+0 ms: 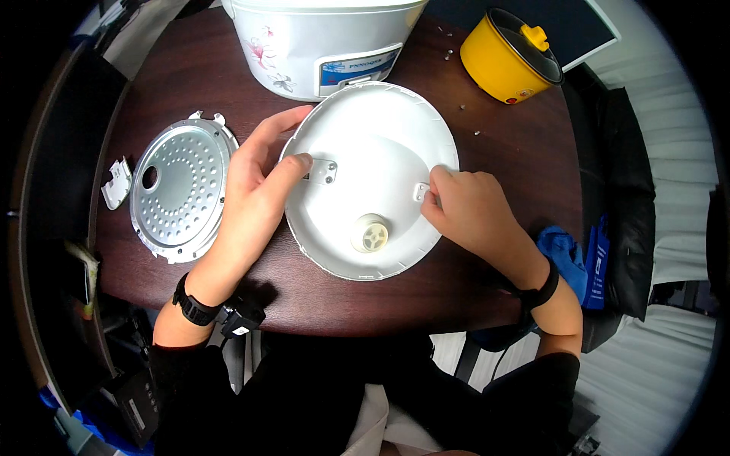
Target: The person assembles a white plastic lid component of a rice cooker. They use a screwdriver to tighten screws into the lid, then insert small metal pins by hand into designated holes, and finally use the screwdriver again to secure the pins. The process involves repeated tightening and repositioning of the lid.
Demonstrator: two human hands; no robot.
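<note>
A round white rice cooker lid [380, 152] is turned so its hollow inside faces me, above the dark wooden table. My left hand [255, 186] grips its left rim, fingers behind and thumb inside, beside a small screwed-on metal plate [330, 172]. Inside the right edge sits a little white bracket [420, 191]. My right hand [471, 209] is closed in a pinch right beside that bracket; whatever its fingertips hold is hidden. Low in the lid is a round cream vent piece [371, 234]. Left of my left hand lies a dimpled metal inner cover [190, 197].
The white rice cooker body [304, 38] stands behind the lid. A yellow electric pot [494, 64] is at the back right, with several small screws [461, 107] scattered near it. A white plastic piece [117, 184] lies far left. A blue cloth [561, 254] is beyond the right edge.
</note>
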